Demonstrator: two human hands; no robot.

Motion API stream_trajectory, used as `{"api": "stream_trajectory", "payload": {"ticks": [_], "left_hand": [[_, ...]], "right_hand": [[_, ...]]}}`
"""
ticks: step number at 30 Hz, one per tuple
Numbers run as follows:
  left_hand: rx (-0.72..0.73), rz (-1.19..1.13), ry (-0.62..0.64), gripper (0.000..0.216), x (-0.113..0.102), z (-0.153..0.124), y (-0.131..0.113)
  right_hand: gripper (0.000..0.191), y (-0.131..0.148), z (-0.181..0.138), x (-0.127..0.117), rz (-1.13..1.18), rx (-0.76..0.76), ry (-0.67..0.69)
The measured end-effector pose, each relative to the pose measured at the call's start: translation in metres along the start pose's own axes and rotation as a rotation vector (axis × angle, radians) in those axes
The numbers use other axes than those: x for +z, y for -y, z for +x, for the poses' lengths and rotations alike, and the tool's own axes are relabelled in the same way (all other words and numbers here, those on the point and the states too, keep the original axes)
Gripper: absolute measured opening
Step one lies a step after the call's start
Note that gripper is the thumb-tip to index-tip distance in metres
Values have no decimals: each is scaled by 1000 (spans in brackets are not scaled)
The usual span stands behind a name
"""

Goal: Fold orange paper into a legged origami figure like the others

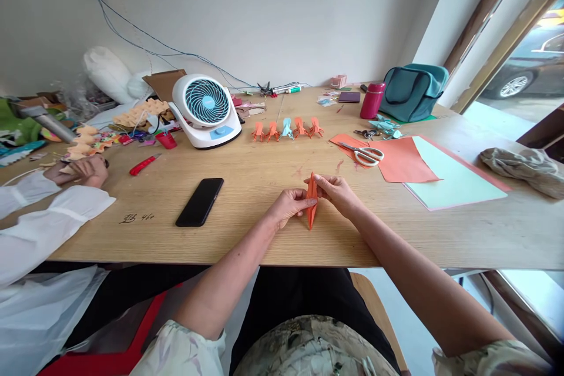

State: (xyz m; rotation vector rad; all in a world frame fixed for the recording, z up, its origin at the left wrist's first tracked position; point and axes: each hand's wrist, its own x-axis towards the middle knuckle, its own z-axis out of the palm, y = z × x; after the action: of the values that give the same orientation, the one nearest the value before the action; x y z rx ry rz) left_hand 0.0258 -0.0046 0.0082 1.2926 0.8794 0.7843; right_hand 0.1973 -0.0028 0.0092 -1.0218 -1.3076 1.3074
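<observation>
A narrow, pointed piece of folded orange paper [311, 211] stands upright over the table's near half, between my two hands. The fingers of my left hand [291, 207] pinch it at its middle from the left. Near its upper tip, my right hand [333, 191] pinches it from the right. Beyond my hands, several folded paper figures stand in a row, orange ones with a light blue figure [286, 128] among them. To the right, white-handled scissors [366, 154] rest on orange paper sheets [405, 160].
A black phone [200, 202] lies left of my hands, with a red utility knife [145, 164] farther off. Behind stand a white fan [206, 108], a magenta bottle [372, 101] and a teal bag [413, 93]. Another person's hands [88, 170] rest at the left.
</observation>
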Motion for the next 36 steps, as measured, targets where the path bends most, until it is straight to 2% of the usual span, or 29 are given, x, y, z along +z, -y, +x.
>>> {"api": "stream_trajectory", "payload": {"ticks": [4,13,17,21,28,34,36], "left_hand": [[29,4,-26,53,-2,0,-1],[48,34,-47,57,-3,-1,-1],[54,67,-61,50,-7,1,2],[44,156,-105,36,-15,3,5],[78,372,-147,15,-19,-2,-1],[175,531,-175,8,-16,-6,-2],[220,552,-208,15,-14,-8,-1]], "right_hand": [[48,2,-1,-1,-7,13,31],[48,-1,-4,-2,13,44,-11],[51,-8,-5,-3,34,72,-31],[59,-11,-4,-3,51,87,-57],[45,-2,-5,-8,-3,166,-40],[44,6,-6,-8,-31,230,-35],[42,8,-6,-7,-54,248,-35]]}}
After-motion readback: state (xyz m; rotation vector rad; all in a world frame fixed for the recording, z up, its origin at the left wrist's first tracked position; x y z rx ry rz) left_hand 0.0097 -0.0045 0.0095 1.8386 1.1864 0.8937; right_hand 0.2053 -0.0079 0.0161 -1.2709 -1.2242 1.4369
